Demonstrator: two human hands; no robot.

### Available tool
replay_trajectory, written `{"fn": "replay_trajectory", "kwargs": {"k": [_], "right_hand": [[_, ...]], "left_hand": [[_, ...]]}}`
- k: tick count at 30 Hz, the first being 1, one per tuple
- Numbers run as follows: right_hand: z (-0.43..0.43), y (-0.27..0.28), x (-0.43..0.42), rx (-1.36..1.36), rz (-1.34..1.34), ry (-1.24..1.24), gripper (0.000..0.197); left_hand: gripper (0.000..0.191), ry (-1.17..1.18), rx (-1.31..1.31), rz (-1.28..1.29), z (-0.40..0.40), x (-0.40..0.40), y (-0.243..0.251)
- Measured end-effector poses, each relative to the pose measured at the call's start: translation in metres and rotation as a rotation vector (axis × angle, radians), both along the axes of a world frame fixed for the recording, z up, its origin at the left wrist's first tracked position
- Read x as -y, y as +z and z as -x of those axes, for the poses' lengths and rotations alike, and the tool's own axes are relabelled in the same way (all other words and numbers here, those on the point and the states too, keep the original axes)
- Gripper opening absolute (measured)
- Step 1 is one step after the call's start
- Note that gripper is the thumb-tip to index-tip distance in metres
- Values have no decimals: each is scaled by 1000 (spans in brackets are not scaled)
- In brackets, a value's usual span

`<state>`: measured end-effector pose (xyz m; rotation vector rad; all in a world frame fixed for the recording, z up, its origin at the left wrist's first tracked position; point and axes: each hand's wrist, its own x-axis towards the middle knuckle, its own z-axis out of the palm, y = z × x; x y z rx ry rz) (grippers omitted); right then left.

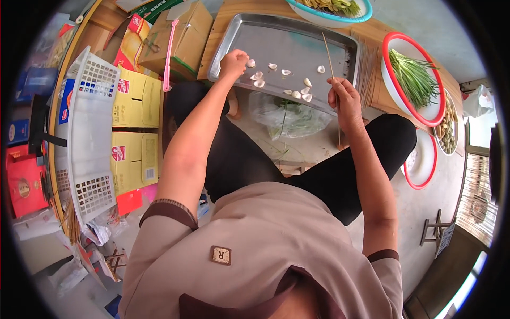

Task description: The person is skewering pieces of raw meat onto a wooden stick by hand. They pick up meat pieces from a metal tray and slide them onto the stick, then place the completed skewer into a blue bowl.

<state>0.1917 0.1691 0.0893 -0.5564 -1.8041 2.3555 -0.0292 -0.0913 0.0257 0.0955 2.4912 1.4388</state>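
Observation:
My right hand (344,99) grips a thin wooden skewer (328,52), which points up over the right part of a metal tray (275,40) and also extends below the hand. No garlic shows on the visible length. Several peeled garlic cloves (285,72) lie scattered along the near side of the tray. Over the tray's left edge, my left hand (234,64) has its fingers curled together. A single garlic clove (250,63) is right beside those fingertips; whether they pinch it or anything else, I cannot tell.
More thin skewers (367,56) lie right of the tray. Beyond are a red-rimmed bowl (385,75) of green stalks and a blue-rimmed basin (318,16). Cardboard boxes (183,40), a pink plastic stick (170,56) and a white basket (91,151) stand left. A plastic bag (303,123) lies below.

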Motion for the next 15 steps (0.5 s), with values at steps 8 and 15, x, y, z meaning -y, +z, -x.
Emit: {"fn": "replay_trajectory", "kwargs": {"k": [8,15], "right_hand": [[1,8,11,-38,26,92,19],[-3,17,16,12,3,110,20]], "left_hand": [[36,-92,-335,572,18,-28,-50],[35,-82,-79,243,35,-33,-59]]}}
